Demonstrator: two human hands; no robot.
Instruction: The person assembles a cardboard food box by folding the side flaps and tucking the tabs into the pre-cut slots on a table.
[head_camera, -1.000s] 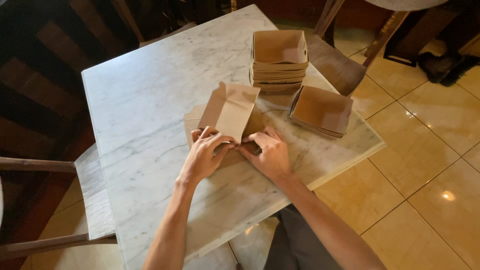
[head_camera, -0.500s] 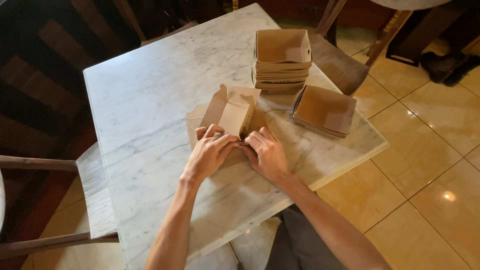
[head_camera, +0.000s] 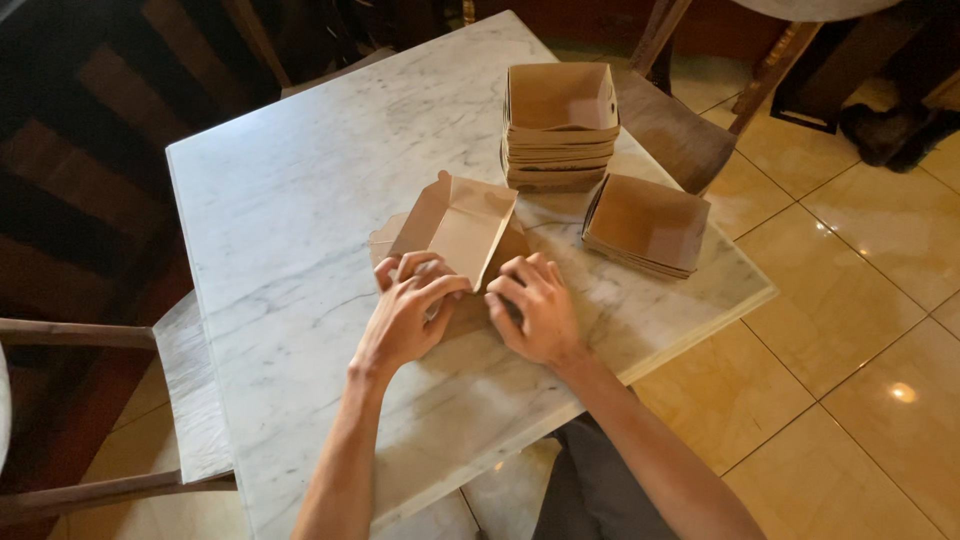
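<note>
Marble table (head_camera: 300, 200), far corner cut off. Box stack (head_camera: 560, 125) beyond the hands, short stack (head_camera: 645, 222) beside it. Half-folded box (head_camera: 455, 225) at table centre — base hidden under left hand (head_camera: 405, 318) and right hand (head_camera: 540, 312), both pressing its near flap.

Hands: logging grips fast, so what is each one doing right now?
Left hand: fingers curled, pressing the half-folded brown cardboard box.
Right hand: fingers bent, pressing the same box's near edge.

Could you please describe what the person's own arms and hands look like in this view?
Both forearms are bare, with no sleeves in view. The left hand and right hand wear no gloves, and no rings, watch or bracelet can be seen.
</note>
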